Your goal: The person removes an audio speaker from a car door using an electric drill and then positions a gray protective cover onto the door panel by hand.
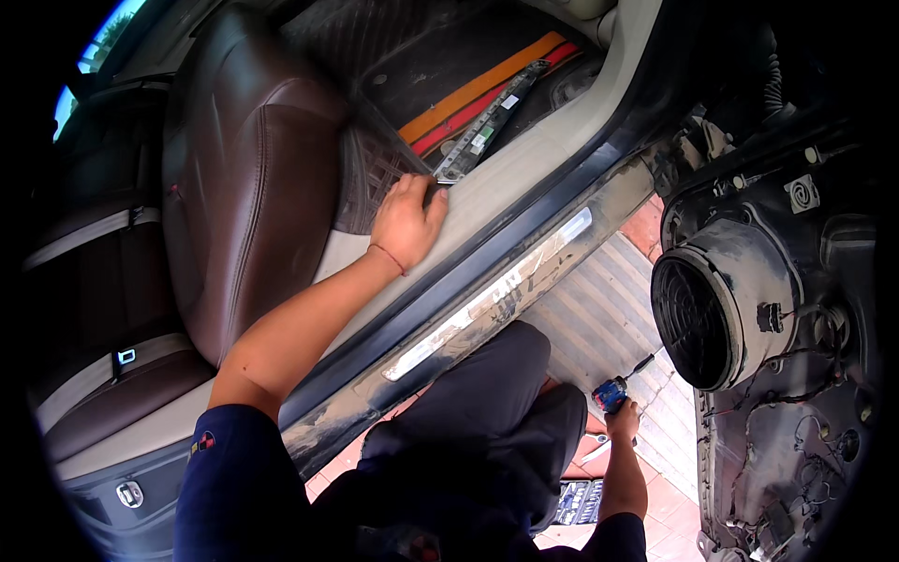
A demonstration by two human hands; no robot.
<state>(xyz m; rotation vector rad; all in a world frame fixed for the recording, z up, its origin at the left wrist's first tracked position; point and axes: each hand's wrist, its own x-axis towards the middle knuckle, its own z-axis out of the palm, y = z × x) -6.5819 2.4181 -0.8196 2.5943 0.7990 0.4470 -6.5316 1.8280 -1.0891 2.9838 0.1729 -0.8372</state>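
Note:
My left hand (409, 223) is by the inner edge of the beige sill trim (548, 150), its fingers bent downward and their tips hidden. Right beside those fingers lies the near end of a long, narrow trim strip (482, 134), dark with a pale ribbed face and small labels. It slants across the floor mat (426, 80). Whether the fingers grip the strip or the trim edge is hidden. Low on the right, outside the car, my right hand (623, 421) is closed round the handle of a blue cordless drill (611, 393), whose long dark bit points up and right.
A brown leather seat (267, 159) stands left of my arm. The dusty door sill with its metal scuff plate (492, 292) runs diagonally before my knees. At right hangs a stripped door with a round speaker (698, 314) and loose wires. An open tool case (579, 503) lies on the paving.

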